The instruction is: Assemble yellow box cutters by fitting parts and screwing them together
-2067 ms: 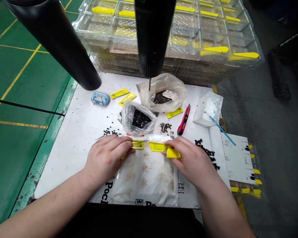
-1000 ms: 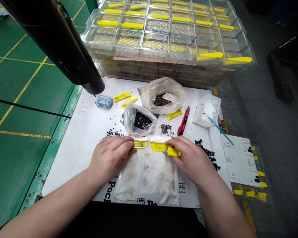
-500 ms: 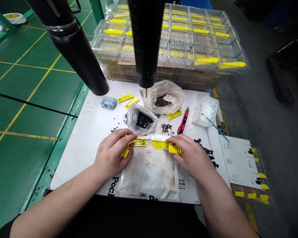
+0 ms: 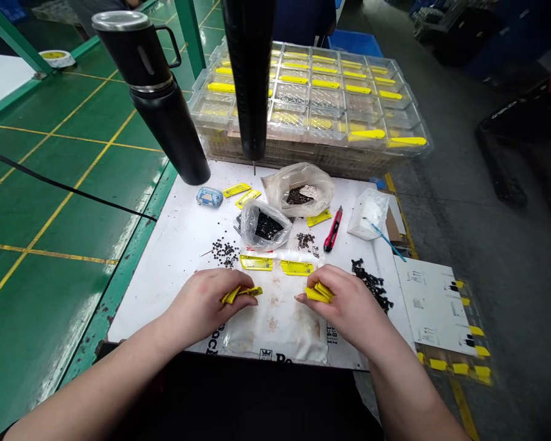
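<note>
My left hand (image 4: 211,299) is closed on several yellow plastic pieces (image 4: 231,296), their ends poking out between thumb and fingers. In my right hand (image 4: 346,297) there is another small stack of yellow plastic pieces (image 4: 318,293), pinched the same way. Both hands are over the near part of a stained white pad (image 4: 275,324). Just beyond them, at the pad's far edge, a left yellow piece (image 4: 256,263) and a right yellow piece (image 4: 297,268) lie side by side, hollow face up, touched by neither hand.
Beyond the pad are a bag of small black parts (image 4: 267,226), a bag of dark parts (image 4: 303,195) and a red utility knife (image 4: 333,229). A black screwdriver (image 4: 252,92) hangs above. A black bottle (image 4: 169,131) stands left; compartment trays (image 4: 312,116) are stacked behind. Black parts (image 4: 371,285) lie right.
Both hands have drawn back toward my body, away from the two yellow pieces now lying free on the pad. Each hand still holds yellow pieces. The camera view has shifted upward.
</note>
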The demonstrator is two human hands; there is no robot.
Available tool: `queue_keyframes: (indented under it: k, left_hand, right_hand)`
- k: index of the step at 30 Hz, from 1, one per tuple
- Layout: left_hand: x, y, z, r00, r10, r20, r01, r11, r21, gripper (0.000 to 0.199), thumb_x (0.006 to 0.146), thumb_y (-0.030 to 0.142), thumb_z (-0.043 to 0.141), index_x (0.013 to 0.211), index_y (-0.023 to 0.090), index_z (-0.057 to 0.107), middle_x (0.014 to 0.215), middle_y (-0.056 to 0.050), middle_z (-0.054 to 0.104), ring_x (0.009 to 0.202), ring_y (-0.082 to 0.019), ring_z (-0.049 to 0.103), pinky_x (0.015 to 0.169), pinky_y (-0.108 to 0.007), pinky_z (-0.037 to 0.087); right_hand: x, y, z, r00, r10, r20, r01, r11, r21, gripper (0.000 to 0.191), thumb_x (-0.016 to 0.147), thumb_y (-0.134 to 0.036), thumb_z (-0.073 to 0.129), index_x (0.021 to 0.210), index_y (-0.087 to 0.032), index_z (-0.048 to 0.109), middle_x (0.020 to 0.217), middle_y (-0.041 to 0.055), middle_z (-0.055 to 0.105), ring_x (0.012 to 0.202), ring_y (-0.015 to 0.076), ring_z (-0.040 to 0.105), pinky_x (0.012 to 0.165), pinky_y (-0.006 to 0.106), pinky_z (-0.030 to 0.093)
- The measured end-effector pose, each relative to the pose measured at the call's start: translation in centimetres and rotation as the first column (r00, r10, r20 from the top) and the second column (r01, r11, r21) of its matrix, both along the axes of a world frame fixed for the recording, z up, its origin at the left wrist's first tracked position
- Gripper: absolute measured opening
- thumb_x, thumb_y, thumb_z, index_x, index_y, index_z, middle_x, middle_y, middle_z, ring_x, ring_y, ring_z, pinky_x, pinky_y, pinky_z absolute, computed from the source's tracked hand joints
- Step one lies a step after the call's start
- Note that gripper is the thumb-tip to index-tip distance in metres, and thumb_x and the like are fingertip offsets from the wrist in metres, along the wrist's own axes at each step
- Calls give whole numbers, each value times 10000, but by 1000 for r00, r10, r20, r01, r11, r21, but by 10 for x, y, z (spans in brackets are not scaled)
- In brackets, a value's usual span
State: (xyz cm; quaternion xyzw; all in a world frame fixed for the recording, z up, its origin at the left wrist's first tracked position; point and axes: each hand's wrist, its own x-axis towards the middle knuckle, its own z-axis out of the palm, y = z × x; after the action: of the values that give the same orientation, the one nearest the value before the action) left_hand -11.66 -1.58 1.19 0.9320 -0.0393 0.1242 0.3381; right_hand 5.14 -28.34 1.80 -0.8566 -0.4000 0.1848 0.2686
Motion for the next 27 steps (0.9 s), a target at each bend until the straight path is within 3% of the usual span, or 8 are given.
queue_keyframes:
  k: [5, 8, 12, 18, 27]
  left_hand:
    - [6, 0, -10, 990, -140, -17, 141, 980, 139, 222, 1081, 425, 695, 995, 222, 716, 832, -18, 736, 781, -178, 697, 679, -281, 500]
    - [5, -1, -12, 993, -111, 46, 100, 974, 203, 229, 1079, 438, 700, 1043, 213, 705, 999, -45, 785, 897, -190, 738, 769, -300, 550]
    - [-10, -3, -12, 996, -71, 45, 61, 977, 203, 225, 1074, 433, 707, 1044, 211, 690, 1088, -54, 779, 927, -185, 750, 769, -294, 567]
    - [-32, -13, -23, 1000, -1, 18, -3, 974, 226, 92, 1087, 285, 675, 1140, 219, 709, 1161, -62, 787, 960, -190, 757, 803, -309, 598]
    - [-12, -10, -29, 988, 75, 134, -113, 947, 300, 78, 1064, 271, 708, 1104, 213, 740, 1206, -63, 830, 913, -207, 762, 783, -334, 613]
  right_hand:
    - [-7, 10, -4, 995, 91, 41, -88, 993, -78, 271, 922, -392, 893, 863, -246, 672, 921, -16, 695, 871, 192, 695, 767, 322, 503]
    - [-9, 9, -5, 993, 82, 81, -76, 994, -75, 190, 993, -344, 814, 913, -244, 674, 962, 2, 706, 918, 209, 707, 816, 342, 514]
    - [-13, -9, -2, 994, 38, 105, -33, 998, -49, 173, 1097, -343, 646, 957, -241, 661, 982, 23, 697, 874, 194, 706, 781, 341, 525]
    - [-21, -44, -9, 987, 140, 77, -132, 986, -98, 198, 1096, -372, 644, 1259, -287, 717, 1124, 50, 748, 922, 210, 767, 825, 358, 625]
    - [-19, -36, -32, 965, 19, 261, -19, 1000, 0, 264, 1128, -410, 586, 1253, -255, 760, 1045, 61, 752, 876, 184, 770, 772, 301, 632]
